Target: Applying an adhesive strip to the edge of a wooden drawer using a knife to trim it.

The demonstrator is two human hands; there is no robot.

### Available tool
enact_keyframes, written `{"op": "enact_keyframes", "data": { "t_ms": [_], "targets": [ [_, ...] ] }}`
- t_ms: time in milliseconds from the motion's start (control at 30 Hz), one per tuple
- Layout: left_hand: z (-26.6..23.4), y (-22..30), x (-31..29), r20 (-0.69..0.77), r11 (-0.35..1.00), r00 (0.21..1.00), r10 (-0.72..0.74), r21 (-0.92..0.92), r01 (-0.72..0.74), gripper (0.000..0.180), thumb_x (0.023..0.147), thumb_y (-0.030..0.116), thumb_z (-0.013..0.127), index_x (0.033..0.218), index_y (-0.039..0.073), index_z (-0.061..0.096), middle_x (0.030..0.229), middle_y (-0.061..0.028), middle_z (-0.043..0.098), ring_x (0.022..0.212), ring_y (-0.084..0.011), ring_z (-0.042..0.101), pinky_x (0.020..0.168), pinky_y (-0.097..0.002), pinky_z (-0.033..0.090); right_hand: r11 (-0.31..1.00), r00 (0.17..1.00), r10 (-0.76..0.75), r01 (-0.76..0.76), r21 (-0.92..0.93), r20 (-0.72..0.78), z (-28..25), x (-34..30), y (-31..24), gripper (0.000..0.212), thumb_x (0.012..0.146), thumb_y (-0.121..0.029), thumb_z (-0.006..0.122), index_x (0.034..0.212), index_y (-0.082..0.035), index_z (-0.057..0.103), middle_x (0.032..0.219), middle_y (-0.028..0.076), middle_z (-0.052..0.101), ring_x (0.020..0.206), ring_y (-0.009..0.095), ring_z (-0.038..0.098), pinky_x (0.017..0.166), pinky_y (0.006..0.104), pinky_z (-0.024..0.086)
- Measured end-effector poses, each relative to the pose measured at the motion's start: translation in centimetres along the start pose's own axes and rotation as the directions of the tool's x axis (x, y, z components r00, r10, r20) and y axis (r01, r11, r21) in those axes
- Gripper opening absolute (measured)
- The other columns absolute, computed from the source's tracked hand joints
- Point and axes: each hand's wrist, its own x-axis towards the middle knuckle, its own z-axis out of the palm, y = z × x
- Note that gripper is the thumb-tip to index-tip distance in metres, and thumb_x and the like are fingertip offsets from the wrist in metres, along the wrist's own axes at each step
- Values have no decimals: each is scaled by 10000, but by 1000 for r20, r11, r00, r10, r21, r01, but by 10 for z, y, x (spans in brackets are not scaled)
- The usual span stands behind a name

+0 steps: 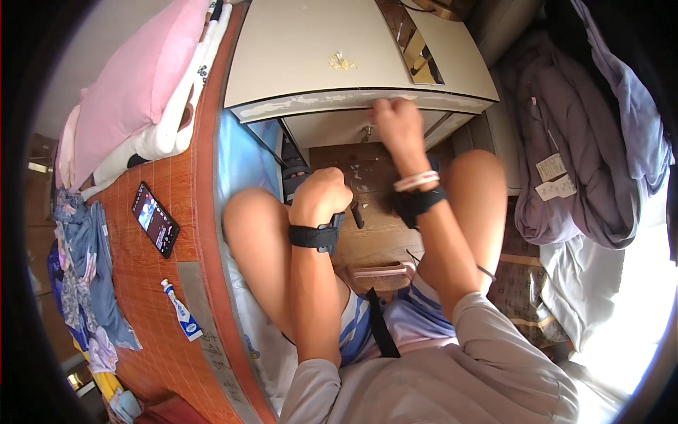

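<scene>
- At the far left, a heap of clothes [99, 261] lies along the edge of a red-brown mat [138, 275]; above it, a pink pillow [145, 92] rests on white bedding [159, 141].
- On the mat lies a phone [155, 219] with its screen lit, and nearer to the person there is a white and blue tube [181, 311].
- The left hand [321, 194] is near the left knee, well apart from the front edge of the cabinet. Its fingers are curled into a fist; one cannot tell whether it holds something inside. A black band [312, 237] is around this wrist.
- The cabinet [304, 49] stands in front of the person. Its front edge [304, 106] has uneven whitish patches, and a small pile of pale scraps [342, 61] lies on its top.
- Below this edge, a small knob [366, 131] is just beside the right hand.
- The right hand [400, 131] is at the front edge and is blurred. Its fingers look bent, but one cannot tell how far they are closed, what they hold, or if they touch the edge.
- At the right, a greyish-purple quilt [565, 141] hangs with two pale labels [553, 177].
</scene>
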Motion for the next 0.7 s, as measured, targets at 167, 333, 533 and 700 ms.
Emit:
{"op": "enact_keyframes", "data": {
  "t_ms": [167,333,533,700],
  "targets": [
    [-8,1,-28,-81,980,987,-135,138,145,212,880,171,635,904,44,803,903,-185,764,899,-338,753,782,-441,575,957,987,-163,159,-244,2,21,-21,-45,332,880,-221,623,719,61,694,745,304,682,673,459,698,660,505,588],
    [-6,-8,-14,-46,988,993,-106,111,111,242,899,175,620,865,-2,781,887,-190,763,864,-328,755,756,-433,574,986,923,-156,168,-3,351,44,-27,-82,304,866,-234,625,812,39,746,795,320,686,790,440,722,744,475,604],
    [1,-4,-2,14,994,997,-74,82,73,261,910,172,608,852,-26,768,872,-191,763,839,-321,755,739,-429,572,750,633,-334,-270,604,698,51,-6,-67,301,975,-189,572,1114,-25,783,1110,85,771,1108,187,661,994,336,504],
    [-9,10,-11,49,1000,999,-19,0,19,311,948,192,587,862,-61,746,832,-185,762,786,-308,751,707,-414,565,863,840,-202,-90,496,504,-10,13,-10,311,934,-202,581,1044,9,782,1034,148,779,1023,207,705,936,323,520]
  ]
}}
